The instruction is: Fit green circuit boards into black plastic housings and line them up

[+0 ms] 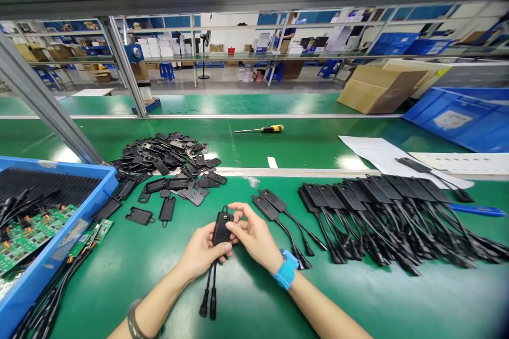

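Note:
Both hands grip one small black plastic module (221,226) just above the green bench. My left hand (201,254) wraps it from below, thumb along its lower edge. My right hand (252,234), with a blue wristband (287,269), pinches its upper right side. Two black cables with plugs (209,296) hang from the module toward me. A heap of loose black housing shells (165,161) lies up and to the left of the hands. Finished modules with cables (382,217) lie in a row to the right, the nearest pair (274,206) just beside my right hand.
A blue bin (51,254) with green circuit boards (24,235) and a black tray stands at the left. A yellow-handled screwdriver (262,129) lies on the far belt. White papers (382,153), a blue pen (477,210), a cardboard box (377,89) and a blue crate (461,116) sit at the right.

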{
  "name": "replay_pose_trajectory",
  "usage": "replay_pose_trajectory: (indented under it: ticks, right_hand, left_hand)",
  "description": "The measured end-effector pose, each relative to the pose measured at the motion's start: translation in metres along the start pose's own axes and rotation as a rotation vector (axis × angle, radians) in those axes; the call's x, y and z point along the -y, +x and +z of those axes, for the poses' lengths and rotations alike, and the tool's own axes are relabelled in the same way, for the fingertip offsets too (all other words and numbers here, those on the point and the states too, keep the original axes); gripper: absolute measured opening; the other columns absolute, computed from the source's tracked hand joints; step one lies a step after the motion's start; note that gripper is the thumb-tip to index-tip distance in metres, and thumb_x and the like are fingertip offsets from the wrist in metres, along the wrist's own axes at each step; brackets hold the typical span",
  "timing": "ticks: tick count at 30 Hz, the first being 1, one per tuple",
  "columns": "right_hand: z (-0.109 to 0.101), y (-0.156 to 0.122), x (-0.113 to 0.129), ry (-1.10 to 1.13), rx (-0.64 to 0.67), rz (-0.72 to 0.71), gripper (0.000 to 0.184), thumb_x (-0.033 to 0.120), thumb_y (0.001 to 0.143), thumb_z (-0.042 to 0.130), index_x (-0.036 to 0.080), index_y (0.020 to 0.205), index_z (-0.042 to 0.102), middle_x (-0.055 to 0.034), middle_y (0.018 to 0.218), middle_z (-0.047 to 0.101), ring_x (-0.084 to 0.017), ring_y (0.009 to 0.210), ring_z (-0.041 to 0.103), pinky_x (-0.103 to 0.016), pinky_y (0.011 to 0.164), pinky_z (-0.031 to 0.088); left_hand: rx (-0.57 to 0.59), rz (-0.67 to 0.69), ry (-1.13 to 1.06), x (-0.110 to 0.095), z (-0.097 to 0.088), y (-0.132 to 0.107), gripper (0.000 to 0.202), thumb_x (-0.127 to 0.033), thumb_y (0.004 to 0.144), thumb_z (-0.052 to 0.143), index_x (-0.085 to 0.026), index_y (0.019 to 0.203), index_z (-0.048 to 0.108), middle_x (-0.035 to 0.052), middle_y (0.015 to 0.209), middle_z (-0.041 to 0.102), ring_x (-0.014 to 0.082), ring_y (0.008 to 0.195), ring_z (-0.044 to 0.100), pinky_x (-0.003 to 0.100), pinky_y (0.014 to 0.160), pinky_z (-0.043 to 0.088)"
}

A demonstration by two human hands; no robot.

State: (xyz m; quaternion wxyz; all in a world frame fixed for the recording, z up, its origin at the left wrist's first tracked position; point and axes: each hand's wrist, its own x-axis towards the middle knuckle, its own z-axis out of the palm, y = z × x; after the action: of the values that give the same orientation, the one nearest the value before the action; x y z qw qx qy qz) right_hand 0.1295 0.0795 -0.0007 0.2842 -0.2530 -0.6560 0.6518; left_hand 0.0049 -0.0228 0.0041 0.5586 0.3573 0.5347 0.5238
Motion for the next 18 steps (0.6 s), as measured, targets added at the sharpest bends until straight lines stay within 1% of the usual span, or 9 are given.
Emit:
replay_pose_trajectory:
  ticks: [2,4,5,7,10,12,14,16,18]
  right_hand:
    - [-0.001,0.001,-0.001,0.043,0.047,0.058,0.039,0.051,0.088,0.053,0.02,0.111,0.05,0.0017,0.078,0.052,-0.011,0.054,0.054,-0.022,0.047,0.047]
    - [-0.002,0.002,-0.002,0.064,0.109,0.098,0.042,0.057,0.09,0.046,0.016,0.097,0.055,0.0015,0.069,0.053,-0.011,0.052,0.051,-0.021,0.046,0.041]
    - [-0.002,0.003,-0.002,0.071,0.128,0.111,0.043,0.058,0.09,0.046,0.016,0.088,0.055,0.0019,0.065,0.052,-0.011,0.052,0.05,-0.021,0.046,0.039]
    - [-0.002,0.004,-0.003,0.074,0.114,0.12,0.045,0.059,0.088,0.048,0.016,0.077,0.053,0.0032,0.06,0.049,-0.01,0.051,0.047,-0.02,0.047,0.035]
    - [0.001,0.005,-0.004,0.014,0.068,0.138,0.044,0.059,0.088,0.046,0.017,0.078,0.053,0.005,0.055,0.044,-0.01,0.047,0.042,-0.021,0.046,0.033]
    - [0.005,0.004,-0.002,-0.116,0.025,0.092,0.04,0.052,0.092,0.041,0.016,0.087,0.057,0.0021,0.062,0.049,-0.013,0.051,0.046,-0.024,0.05,0.039]
    - [0.01,0.001,0.002,-0.324,-0.021,-0.029,0.035,0.042,0.091,0.045,0.015,0.111,0.056,-0.0048,0.086,0.055,-0.016,0.067,0.053,-0.03,0.065,0.048]
    - [0.014,-0.002,0.007,-0.539,-0.018,-0.142,0.05,0.031,0.087,0.051,0.015,0.134,0.041,-0.0102,0.11,0.049,-0.021,0.088,0.054,-0.035,0.083,0.048]
    - [0.015,-0.005,0.013,-0.72,0.027,-0.176,0.062,0.023,0.086,0.05,0.014,0.143,0.028,-0.0124,0.117,0.044,-0.023,0.1,0.051,-0.037,0.091,0.045]
  left_hand:
    - [0.007,0.011,0.043,-0.001,0.001,0.0,0.039,-0.034,0.076,0.07,-0.012,0.105,0.057,0.0086,0.093,0.063,0.0151,0.072,0.063,0.021,0.055,0.049]
    - [0.009,0.017,0.072,-0.002,0.002,-0.001,0.039,-0.034,0.077,0.068,-0.014,0.109,0.056,0.0083,0.096,0.063,0.0167,0.078,0.064,0.023,0.06,0.051]
    - [0.01,0.015,0.081,-0.002,0.002,-0.002,0.04,-0.034,0.078,0.067,-0.015,0.11,0.056,0.0082,0.097,0.063,0.0172,0.079,0.064,0.024,0.063,0.052]
    - [0.0,-0.004,0.092,-0.002,0.002,-0.003,0.038,-0.035,0.077,0.067,-0.016,0.109,0.057,0.0081,0.097,0.064,0.0176,0.08,0.065,0.025,0.066,0.053]
    - [-0.031,-0.05,0.085,0.0,0.004,-0.002,0.039,-0.037,0.075,0.069,-0.013,0.104,0.059,0.0092,0.091,0.066,0.0182,0.077,0.066,0.026,0.065,0.054]
    - [-0.066,-0.053,0.045,0.001,0.007,0.001,0.046,-0.038,0.074,0.071,-0.013,0.11,0.057,0.0104,0.093,0.066,0.0184,0.076,0.066,0.027,0.066,0.054]
    - [-0.089,-0.013,-0.018,0.002,0.011,0.003,0.061,-0.036,0.072,0.073,-0.015,0.124,0.049,0.0118,0.1,0.066,0.0188,0.082,0.066,0.029,0.074,0.054]
    - [-0.066,0.019,-0.049,0.0,0.011,0.003,0.078,-0.032,0.069,0.076,-0.019,0.136,0.038,0.0126,0.107,0.065,0.0195,0.089,0.065,0.032,0.083,0.053]
    - [-0.005,0.009,0.049,-0.005,0.004,-0.002,0.085,-0.03,0.068,0.076,-0.023,0.141,0.032,0.0133,0.115,0.063,0.0206,0.092,0.065,0.034,0.085,0.053]
